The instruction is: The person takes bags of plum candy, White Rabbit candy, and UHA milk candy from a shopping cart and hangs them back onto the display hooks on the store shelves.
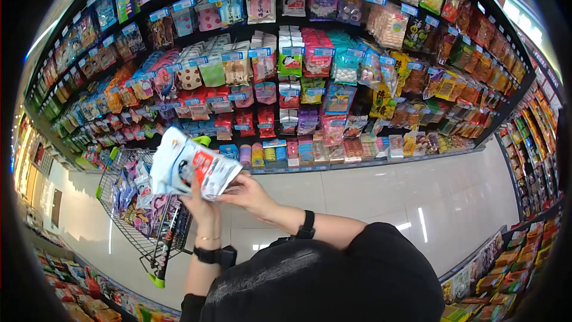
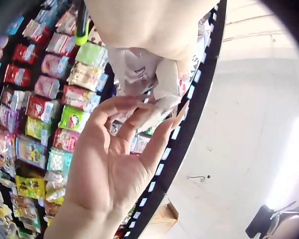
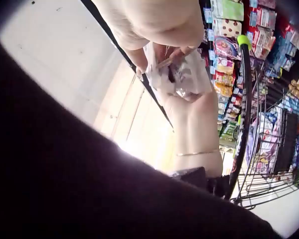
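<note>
A white snack bag [image 1: 205,167] with a red panel and a black-and-white figure is held up in front of the shelves in the head view. From below, my left hand [image 1: 202,206] grips it, thumb laid over its front. My right hand [image 1: 253,195] pinches the bag's lower right end. In the left wrist view the fingers of the right hand [image 2: 119,159] curl up to the crinkled white wrapper [image 2: 162,82]. The right wrist view has the bag's end [image 3: 182,77] between both hands, partly hidden behind the near palm.
Left of me stands a wire shopping cart [image 1: 131,223] with a black handle [image 1: 167,241] and green ends, loaded with several bags. A tall shelf wall [image 1: 280,170] of hanging candy packets curves ahead. More shelving [image 1: 524,262] stands on the right. Tiled floor [image 1: 357,197] lies between.
</note>
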